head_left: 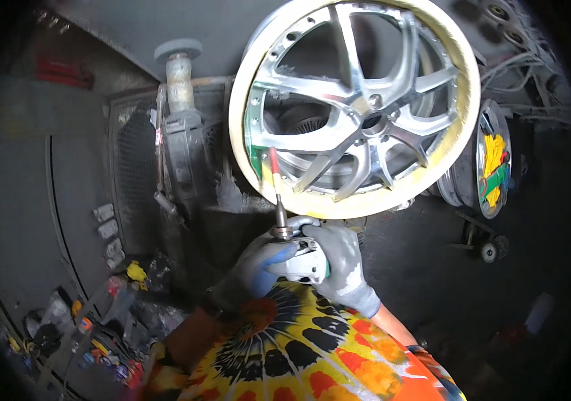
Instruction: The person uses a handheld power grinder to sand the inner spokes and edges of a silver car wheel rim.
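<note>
Evidently both hands are working as one: the left hand, in a grey-and-blue work glove (250, 267), and the right hand, in a dusty grey work glove (342, 260), are gripping a pale metal-headed power tool (305, 264), fingers curling closed around its body. From the head a slim steel shaft (280, 212) is pointing up to a red-and-cream tip (273, 162), which is overlapping the lower left of a big silver multi-spoke alloy wheel (365, 105) standing face-on just beyond the gloves. Cannot tell whether the tip is touching or spinning. Main risk, in my judgement: if it is running and the wrists are tilting, the tip could be skipping off the curve, scoring a spoke or scuffing the pale yellow band (359, 206) covering the outer rim. Second: glove fingers are sitting close to the round steel collar (280, 232), so fabric could be snagging. Third: a loose orange, yellow and black patterned shirt (299, 347) is lying just below the tool, possibly bunching into it.
</note>
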{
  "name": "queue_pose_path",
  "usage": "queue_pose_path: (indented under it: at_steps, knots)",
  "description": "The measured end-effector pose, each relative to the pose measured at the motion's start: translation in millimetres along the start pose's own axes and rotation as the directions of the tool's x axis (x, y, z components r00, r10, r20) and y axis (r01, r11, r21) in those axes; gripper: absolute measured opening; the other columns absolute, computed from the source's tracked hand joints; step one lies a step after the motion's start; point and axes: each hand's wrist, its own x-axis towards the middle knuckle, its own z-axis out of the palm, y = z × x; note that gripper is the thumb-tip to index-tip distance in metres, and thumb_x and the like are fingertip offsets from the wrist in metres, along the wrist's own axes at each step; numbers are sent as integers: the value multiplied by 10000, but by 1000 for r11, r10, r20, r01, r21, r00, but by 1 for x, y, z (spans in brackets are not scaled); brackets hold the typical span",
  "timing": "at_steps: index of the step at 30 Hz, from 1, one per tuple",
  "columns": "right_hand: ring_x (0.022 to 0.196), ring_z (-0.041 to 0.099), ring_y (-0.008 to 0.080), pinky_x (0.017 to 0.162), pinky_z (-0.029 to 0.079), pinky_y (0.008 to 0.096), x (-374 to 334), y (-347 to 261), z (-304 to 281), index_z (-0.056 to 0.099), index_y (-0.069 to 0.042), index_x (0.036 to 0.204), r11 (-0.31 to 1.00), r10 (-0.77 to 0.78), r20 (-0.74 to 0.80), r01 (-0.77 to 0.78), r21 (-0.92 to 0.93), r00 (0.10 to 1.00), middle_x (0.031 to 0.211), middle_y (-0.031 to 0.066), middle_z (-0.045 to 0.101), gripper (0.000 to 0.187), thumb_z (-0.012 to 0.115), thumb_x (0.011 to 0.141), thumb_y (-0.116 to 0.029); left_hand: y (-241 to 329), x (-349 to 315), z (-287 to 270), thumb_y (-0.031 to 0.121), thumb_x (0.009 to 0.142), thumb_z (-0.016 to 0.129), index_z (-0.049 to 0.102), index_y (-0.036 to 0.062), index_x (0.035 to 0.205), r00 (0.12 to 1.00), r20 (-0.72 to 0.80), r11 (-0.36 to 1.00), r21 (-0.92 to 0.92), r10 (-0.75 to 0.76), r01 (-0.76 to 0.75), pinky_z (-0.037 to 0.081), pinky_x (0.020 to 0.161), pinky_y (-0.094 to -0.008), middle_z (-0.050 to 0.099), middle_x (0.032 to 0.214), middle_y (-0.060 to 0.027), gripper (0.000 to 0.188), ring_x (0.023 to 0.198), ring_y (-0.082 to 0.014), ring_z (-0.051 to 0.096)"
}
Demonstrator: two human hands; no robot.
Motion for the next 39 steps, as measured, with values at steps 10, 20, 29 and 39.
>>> queue_pose_path:
  at_steps: [10,20,29,39]
  knots:
    - [1104,686,282,955,550,392,-64,-16,-69,602,-27,1311,978,200,-241,-209,-14,950,1182,136,691,738,938,660,-118,-20,18,65,201,1036,519,220,24,1639,934,356,998,60,-31,10,364,1179,-391,376,1619,-134,696,1466,-212,409]
    - [1116,619,274,982,548,430,-98,-11,-101,469,16,1390,468,517,-493,251,847,699,1227,132,577,812,827,669,-91,-61,36,99,330,830,876,354,-58,1516,798,599,204,775,60,-598,448,1107,-386,528,1431,-264,945,1349,-325,550]
    - [1177,661,319,989,571,441,-131,8,-120,454,69,1438,328,349,-377,265,907,858,1277,215,639,974,929,668,-291,-101,36,147,337,719,877,553,17,1167,852,494,55,859,176,-509,554,821,-463,676,1018,-221,638,962,-427,689]
    - [1198,632,291,1074,505,452,-216,76,-139,437,32,1454,70,322,-208,196,978,923,1236,145,634,1052,949,687,-474,-213,44,174,361,720,894,594,-7,1206,844,429,-64,899,323,-433,578,815,-437,698,1036,-208,680,939,-397,715]
